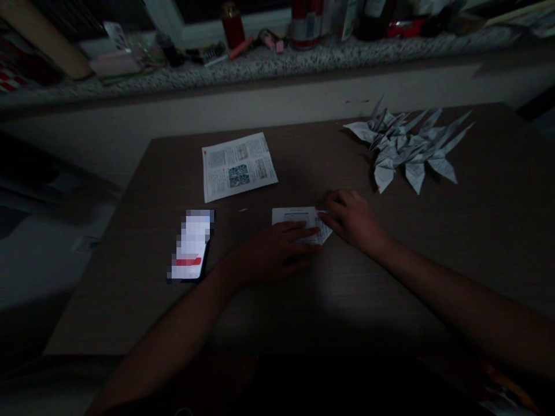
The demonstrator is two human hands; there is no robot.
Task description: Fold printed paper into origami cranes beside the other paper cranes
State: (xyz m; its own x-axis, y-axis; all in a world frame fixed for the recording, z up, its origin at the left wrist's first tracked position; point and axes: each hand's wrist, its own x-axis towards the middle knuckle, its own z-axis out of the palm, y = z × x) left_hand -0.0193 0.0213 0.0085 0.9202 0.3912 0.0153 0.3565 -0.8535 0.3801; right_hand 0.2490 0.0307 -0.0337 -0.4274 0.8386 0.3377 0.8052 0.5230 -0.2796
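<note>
Tabletop [130, 300], folded paper [295, 215] (under both hands [275, 251] [353, 221])

On the dark wood-grain table [477, 242], a printed paper sheet [238, 167] with small text and pictures lies a little turned, near the upper middle of the frame. Below it, toward the left, is a smartphone [191, 245], and its lit screen is blurred. At the right side there is a heap of folded paper cranes [403, 150]. Along the top of the frame runs a speckled stone ledge [277, 66], and on it stand a small red bottle [233, 26] and a red-and-white can [306, 26], with a long tan tube [43, 40] at upper left.
</note>
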